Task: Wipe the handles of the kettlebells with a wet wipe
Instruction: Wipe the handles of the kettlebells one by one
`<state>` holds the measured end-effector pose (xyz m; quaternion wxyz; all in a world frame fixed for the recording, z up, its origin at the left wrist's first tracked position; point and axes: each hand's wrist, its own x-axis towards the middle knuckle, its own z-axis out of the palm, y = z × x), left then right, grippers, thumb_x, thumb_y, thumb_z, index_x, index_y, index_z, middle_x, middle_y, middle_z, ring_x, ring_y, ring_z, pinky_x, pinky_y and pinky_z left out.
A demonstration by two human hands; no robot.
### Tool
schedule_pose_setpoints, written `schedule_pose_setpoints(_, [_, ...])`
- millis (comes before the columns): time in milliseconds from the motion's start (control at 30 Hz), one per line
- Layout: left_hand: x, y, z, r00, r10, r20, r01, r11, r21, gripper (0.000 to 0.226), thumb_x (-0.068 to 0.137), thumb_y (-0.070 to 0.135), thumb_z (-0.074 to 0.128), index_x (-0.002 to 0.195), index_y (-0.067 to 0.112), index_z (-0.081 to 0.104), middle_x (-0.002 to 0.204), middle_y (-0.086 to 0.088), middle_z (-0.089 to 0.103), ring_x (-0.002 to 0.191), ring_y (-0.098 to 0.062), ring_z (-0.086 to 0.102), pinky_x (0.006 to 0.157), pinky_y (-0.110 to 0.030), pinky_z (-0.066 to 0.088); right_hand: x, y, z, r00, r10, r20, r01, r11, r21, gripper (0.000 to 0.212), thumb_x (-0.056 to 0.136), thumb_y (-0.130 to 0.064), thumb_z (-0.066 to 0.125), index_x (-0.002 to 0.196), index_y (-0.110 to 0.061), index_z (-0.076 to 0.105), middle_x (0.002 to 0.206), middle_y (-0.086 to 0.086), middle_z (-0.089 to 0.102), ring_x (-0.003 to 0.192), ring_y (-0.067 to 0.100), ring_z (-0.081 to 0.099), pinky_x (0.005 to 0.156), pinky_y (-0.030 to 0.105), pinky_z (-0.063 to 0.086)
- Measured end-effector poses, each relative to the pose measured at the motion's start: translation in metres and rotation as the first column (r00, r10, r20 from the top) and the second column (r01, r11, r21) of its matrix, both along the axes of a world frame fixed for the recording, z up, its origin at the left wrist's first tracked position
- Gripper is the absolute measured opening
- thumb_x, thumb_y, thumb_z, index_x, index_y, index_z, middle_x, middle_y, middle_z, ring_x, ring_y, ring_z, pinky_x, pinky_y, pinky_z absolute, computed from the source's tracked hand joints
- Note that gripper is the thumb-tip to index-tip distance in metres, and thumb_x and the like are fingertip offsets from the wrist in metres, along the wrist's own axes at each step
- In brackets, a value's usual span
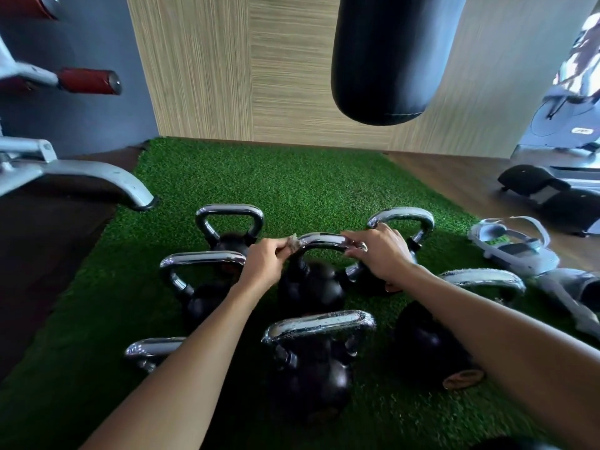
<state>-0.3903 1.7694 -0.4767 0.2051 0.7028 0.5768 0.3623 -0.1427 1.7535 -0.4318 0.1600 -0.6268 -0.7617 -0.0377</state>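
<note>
Left hand (264, 264) pinching wet wipe (293, 241) at middle handle (321, 239) left bend, right hand (380, 254) fingers curled round its right bend, neighbouring kettlebells (311, 378) close, bare turf (292, 177) beyond.

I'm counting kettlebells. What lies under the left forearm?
A chrome kettlebell handle pokes out to the forearm's left, on the green turf. The left forearm covers the handle's right end and the ball below it.

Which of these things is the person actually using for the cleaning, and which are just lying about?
In use: wipe, pinched by left hand; middle kettlebell, handle gripped by right hand; other kettlebells.
Lying about: punching bag; machine on the left; black pads; grey frame.
</note>
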Motion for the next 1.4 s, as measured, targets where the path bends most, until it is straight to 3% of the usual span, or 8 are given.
schedule_pose_setpoints(233, [0.011,-0.012,-0.012,0.99,0.017,0.142,-0.04,0.986,0.16,0.031,0.097,0.024,0.069,0.123,0.01,0.073,0.107,0.0,0.077,0.075,-0.002,0.063,0.067,-0.013,0.047,0.001,0.0,-0.003,0.999,-0.036,-0.037,0.035,0.999,-0.039,0.047,0.092,-0.051,0.064,0.138,-0.042,0.058,0.115,0.004,0.072,0.112,0.024,0.052,0.078,0.032,0.031])
schedule_pose_setpoints(367, [0.008,-0.006,-0.034,0.993,0.066,0.103,-0.061,0.997,-0.053,0.019,0.096,0.022,0.071,0.113,0.018,0.079,0.104,0.002,0.078,0.089,-0.007,0.069,0.074,-0.016,0.042,0.002,0.003,-0.003,0.998,-0.046,-0.037,0.045,0.998,-0.048,0.047,0.091,-0.052,0.064,0.137,-0.043,0.058,0.115,0.005,0.071,0.111,0.025,0.054,0.081,0.033,0.035])
schedule_pose_setpoints(533, [0.014,-0.006,-0.039,0.969,0.142,0.201,-0.118,0.985,-0.127,0.013,0.093,0.021,0.074,0.104,0.021,0.08,0.096,0.007,0.076,0.089,-0.002,0.064,0.079,-0.016,0.04,0.008,0.017,-0.008,0.988,-0.049,-0.145,0.036,0.995,-0.093,0.048,0.079,-0.059,0.073,0.125,-0.046,0.065,0.089,-0.003,0.072,0.068,0.013,0.057,0.068,0.028,0.046])
schedule_pose_setpoints(733, [0.009,-0.005,-0.036,0.928,0.263,0.262,-0.256,0.965,-0.062,0.013,0.093,0.023,0.074,0.104,0.022,0.081,0.083,0.013,0.071,0.074,0.008,0.059,0.068,0.001,0.042,-0.003,0.039,0.005,0.989,0.012,-0.146,-0.045,0.973,-0.225,0.053,0.088,-0.039,0.073,0.133,-0.056,0.052,0.096,-0.008,0.065,0.099,0.021,0.043,0.091,0.036,0.04])
schedule_pose_setpoints(867, [0.002,0.005,-0.025,0.878,0.355,0.319,-0.375,0.927,-0.001,0.008,0.092,0.024,0.075,0.094,0.022,0.082,0.08,0.009,0.077,0.077,-0.006,0.068,0.072,-0.025,0.053,-0.026,0.056,0.01,0.988,0.048,-0.144,-0.084,0.962,-0.259,0.059,0.089,-0.025,0.072,0.132,-0.06,0.052,0.116,-0.008,0.07,0.084,0.017,0.051,0.091,0.038,0.048])
schedule_pose_setpoints(1033, [0.005,0.011,-0.011,0.908,0.312,0.279,-0.338,0.94,0.048,0.007,0.087,0.024,0.08,0.092,0.019,0.082,0.081,0.007,0.078,0.073,-0.002,0.067,0.062,-0.008,0.044,-0.01,0.06,0.024,0.995,0.077,-0.056,-0.094,0.887,-0.452,0.051,0.092,-0.025,0.071,0.141,-0.022,0.056,0.131,0.001,0.065,0.115,0.023,0.062,0.105,0.036,0.042])
schedule_pose_setpoints(1233, [0.009,0.006,-0.018,0.879,0.305,0.367,-0.345,0.938,0.047,0.012,0.091,0.001,0.072,0.095,0.01,0.08,0.08,0.012,0.069,0.063,0.02,0.051,0.067,0.005,0.038,-0.002,0.034,0.009,0.99,0.003,-0.142,-0.055,0.931,-0.362,0.031,0.096,-0.04,0.064,0.12,-0.021,0.07,0.111,0.009,0.074,0.104,0.028,0.068,0.095,0.038,0.051])
schedule_pose_setpoints(1400, [0.006,0.026,-0.008,0.938,0.282,0.203,-0.283,0.959,-0.026,0.02,0.097,0.013,0.066,0.113,0.013,0.077,0.092,-0.001,0.072,0.081,-0.009,0.058,0.082,-0.019,0.05,-0.008,0.021,0.013,1.0,0.004,0.011,0.0,0.937,-0.349,0.023,0.095,-0.05,0.061,0.08,-0.032,0.06,0.078,-0.005,0.066,0.079,0.019,0.064,0.076,0.032,0.05])
